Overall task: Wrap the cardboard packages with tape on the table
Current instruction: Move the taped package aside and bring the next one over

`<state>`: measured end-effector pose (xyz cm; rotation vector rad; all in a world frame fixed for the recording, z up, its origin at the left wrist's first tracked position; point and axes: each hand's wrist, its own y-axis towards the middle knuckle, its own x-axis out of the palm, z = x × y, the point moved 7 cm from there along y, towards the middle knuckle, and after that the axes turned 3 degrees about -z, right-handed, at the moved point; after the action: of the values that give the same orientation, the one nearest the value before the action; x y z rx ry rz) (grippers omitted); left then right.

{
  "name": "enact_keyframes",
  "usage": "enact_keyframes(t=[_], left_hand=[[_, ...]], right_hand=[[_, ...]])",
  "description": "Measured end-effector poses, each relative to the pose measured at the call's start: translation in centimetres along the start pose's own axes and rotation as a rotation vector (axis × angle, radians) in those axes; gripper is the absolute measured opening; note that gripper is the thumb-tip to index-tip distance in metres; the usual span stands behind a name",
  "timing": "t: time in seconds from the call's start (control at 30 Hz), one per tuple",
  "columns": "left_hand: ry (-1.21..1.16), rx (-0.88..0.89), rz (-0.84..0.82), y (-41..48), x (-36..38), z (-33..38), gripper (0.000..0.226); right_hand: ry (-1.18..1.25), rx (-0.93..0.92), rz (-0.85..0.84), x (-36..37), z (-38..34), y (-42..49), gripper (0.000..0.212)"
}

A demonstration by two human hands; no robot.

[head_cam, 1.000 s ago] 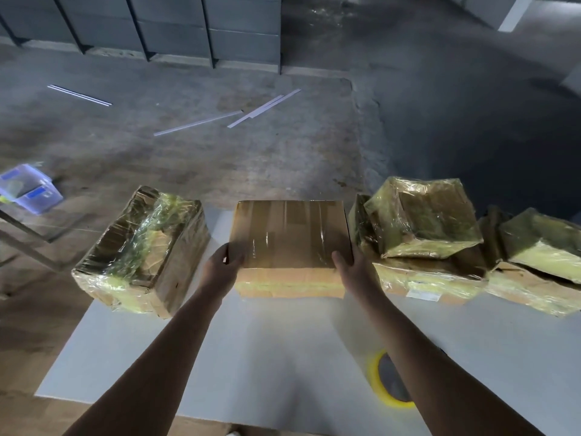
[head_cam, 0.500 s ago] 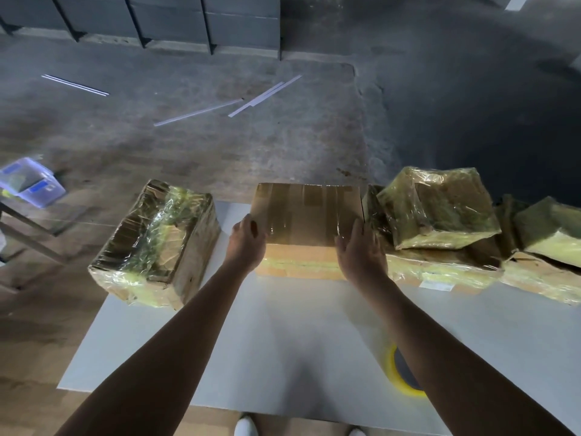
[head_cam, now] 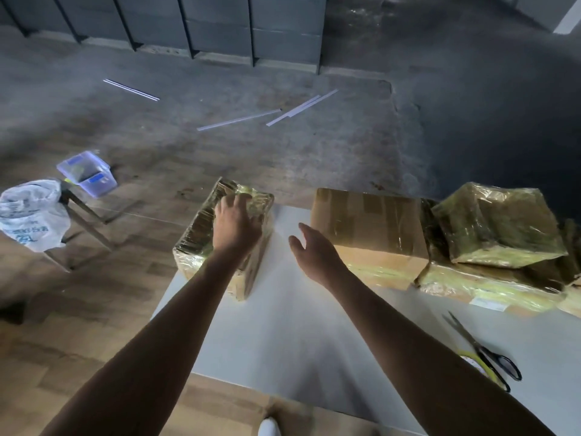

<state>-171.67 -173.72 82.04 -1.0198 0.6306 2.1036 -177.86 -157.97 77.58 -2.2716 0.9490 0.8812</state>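
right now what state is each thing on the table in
left hand: spread on the left package
right hand: open, holds nothing
left package: wrapped, at the table edge
middle package: partly taped, lying flat
right packages: wrapped, stacked
scissors: lying across the tape roll

Blue print on the white bag [head_cam: 30, 215] and a label [head_cam: 489, 303] on one package [head_cam: 465, 286] are too blurred to read.

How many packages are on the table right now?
4 clearly: left package under the left hand, brown package mid-table, tilted package stacked on flat package at right. More may be hidden or cut off there.
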Motion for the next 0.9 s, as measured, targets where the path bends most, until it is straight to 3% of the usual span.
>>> enact_keyframes(t=[0.07,0.2,0.3,0.4,0.53,0.63,0.83,0.9], left_hand=[[0.164,-0.092,0.030,0.3,-1.5,-3.1,0.057],[0.183,-0.383,-0.228,-0.1,-1.4,-9.3,0.090],[0.251,-0.374,-0.273,-0.8,-1.1,-10.5,0.096],[0.203,-0.372,-0.325,-2.1,-0.4,-10.7,0.100],[0.084,-0.336,-0.355,-4.3,0.7,-9.7,0.079],[0.146,-0.247,-0.413,-5.6,1.9,-8.0,0.059],[0.232,-0.020,-0.590,-7.2,3.7,-4.4,0.021],[0.284,0.081,-0.629,-7.7,4.5,-3.0,0.023]], right_hand=[[0.064,0.023,-0.066,2.0,-1.1,0.2,0.056],[0.117,0.063,-0.185,5.5,-3.1,0.1,0.059],[0.129,0.086,-0.201,7.1,-3.8,0.3,0.052],[0.125,0.136,-0.098,6.5,-3.2,0.7,0.050],[0.063,0.181,-0.010,5.1,-0.6,1.2,0.058],[0.013,0.210,0.018,4.5,1.1,0.5,0.066],[-0.083,0.120,0.049,2.3,3.1,-0.6,0.052],[-0.104,0.107,0.011,1.5,3.9,-1.2,0.052]])
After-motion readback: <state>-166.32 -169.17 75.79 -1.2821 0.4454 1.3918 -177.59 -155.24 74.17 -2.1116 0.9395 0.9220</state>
